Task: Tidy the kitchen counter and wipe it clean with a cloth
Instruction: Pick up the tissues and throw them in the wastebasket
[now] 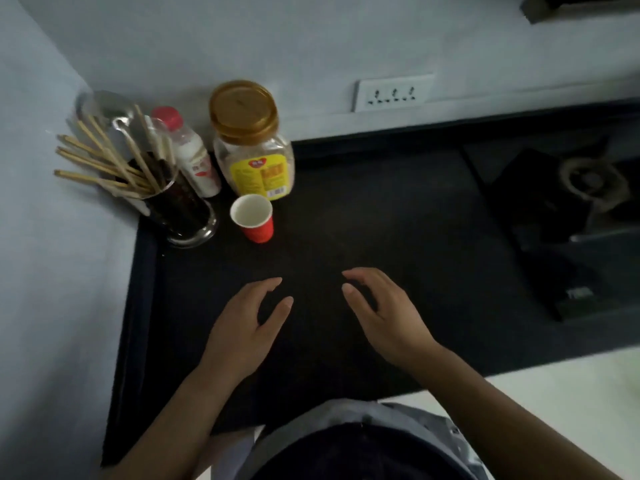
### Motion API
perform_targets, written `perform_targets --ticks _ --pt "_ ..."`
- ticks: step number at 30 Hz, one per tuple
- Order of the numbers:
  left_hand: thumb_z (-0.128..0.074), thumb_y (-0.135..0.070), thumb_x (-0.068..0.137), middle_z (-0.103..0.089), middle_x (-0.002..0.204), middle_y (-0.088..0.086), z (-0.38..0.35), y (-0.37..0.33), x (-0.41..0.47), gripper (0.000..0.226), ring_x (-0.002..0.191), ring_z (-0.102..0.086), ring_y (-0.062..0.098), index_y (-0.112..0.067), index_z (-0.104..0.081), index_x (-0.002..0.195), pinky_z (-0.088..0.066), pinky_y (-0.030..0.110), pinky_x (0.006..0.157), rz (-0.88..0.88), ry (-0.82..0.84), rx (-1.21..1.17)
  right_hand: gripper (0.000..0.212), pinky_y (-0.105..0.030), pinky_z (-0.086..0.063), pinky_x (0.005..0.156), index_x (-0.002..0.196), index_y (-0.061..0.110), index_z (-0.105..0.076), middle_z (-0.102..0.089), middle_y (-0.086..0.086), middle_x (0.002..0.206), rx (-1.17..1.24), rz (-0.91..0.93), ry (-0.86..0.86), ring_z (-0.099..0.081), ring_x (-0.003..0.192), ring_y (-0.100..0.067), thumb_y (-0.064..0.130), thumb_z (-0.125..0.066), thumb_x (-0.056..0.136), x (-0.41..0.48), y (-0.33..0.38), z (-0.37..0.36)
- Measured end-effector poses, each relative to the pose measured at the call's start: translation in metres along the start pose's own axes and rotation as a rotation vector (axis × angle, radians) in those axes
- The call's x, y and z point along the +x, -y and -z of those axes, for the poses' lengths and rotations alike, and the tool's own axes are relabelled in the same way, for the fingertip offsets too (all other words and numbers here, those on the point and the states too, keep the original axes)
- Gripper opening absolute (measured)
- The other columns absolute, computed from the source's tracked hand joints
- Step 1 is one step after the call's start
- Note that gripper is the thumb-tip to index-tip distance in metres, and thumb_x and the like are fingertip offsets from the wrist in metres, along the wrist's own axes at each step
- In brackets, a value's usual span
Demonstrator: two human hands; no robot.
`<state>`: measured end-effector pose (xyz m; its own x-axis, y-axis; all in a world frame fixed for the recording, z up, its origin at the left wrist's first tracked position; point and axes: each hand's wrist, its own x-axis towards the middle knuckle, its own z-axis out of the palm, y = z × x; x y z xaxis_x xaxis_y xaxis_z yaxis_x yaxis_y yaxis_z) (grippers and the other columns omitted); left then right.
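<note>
The dark table (381,209) ran from a wall corner to what looked like a stove (571,202) on the right. Over its near middle, the left hand (242,327) and right hand (384,313) hung loosely curved, holding nothing. In the corner stood a jar (254,150), chopstick glass (183,209), bottle (194,157) and red cup (252,220).

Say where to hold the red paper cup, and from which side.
Hold the red paper cup round its wall, below the rim, coming from the front-right. It stands upright; the jar sits close behind and the chopstick glass to its left.
</note>
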<state>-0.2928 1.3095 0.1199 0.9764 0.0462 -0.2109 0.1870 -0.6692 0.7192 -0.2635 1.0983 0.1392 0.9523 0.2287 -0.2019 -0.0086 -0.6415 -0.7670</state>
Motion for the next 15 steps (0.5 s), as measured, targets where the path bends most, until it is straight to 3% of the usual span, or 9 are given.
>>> perform_targets --ticks 3,8,11,15 --pt "-0.042 -0.061 0.077 -0.053 0.120 -0.026 -0.023 -0.034 -0.028 0.053 0.114 -0.045 -0.010 -0.039 -0.051 0.124 -0.035 0.013 0.085 0.008 0.098 -0.153 0.047 -0.019 -0.044 0.091 0.123 0.028 -0.051 -0.053 0.016 0.122 0.099 -0.038 -0.061 -0.050 0.111 0.002 0.055 -0.039 0.086 -0.053 -0.029 0.017" --pt "-0.045 -0.061 0.083 -0.057 0.117 -0.027 -0.072 -0.082 -0.075 0.039 0.110 -0.047 -0.014 -0.046 -0.052 0.118 -0.039 0.020 0.090 -0.028 0.340 -0.242 0.052 -0.007 -0.041 0.083 0.122 0.032 -0.050 -0.048 0.029 0.111 0.124 -0.121 -0.209 -0.048 0.100 0.013 0.059 -0.038 0.080 -0.139 -0.071 0.048" --pt "-0.045 -0.063 0.078 -0.055 0.116 -0.031 -0.109 -0.112 -0.101 0.044 0.111 -0.045 -0.016 -0.047 -0.051 0.118 -0.039 0.020 0.090 -0.096 0.429 -0.221 0.057 -0.012 -0.043 0.086 0.123 0.030 -0.051 -0.053 0.020 0.119 0.132 -0.180 -0.314 -0.050 0.106 0.004 0.064 -0.034 0.081 -0.195 -0.098 0.069" --pt "-0.043 -0.065 0.075 -0.055 0.115 -0.032 -0.171 -0.153 -0.136 0.047 0.110 -0.049 -0.012 -0.045 -0.053 0.116 -0.041 0.022 0.090 -0.200 0.559 -0.203 0.053 -0.008 -0.041 0.085 0.121 0.030 -0.052 -0.054 0.020 0.120 0.160 -0.295 -0.448 -0.048 0.108 0.008 0.064 -0.031 0.085 -0.280 -0.141 0.092"
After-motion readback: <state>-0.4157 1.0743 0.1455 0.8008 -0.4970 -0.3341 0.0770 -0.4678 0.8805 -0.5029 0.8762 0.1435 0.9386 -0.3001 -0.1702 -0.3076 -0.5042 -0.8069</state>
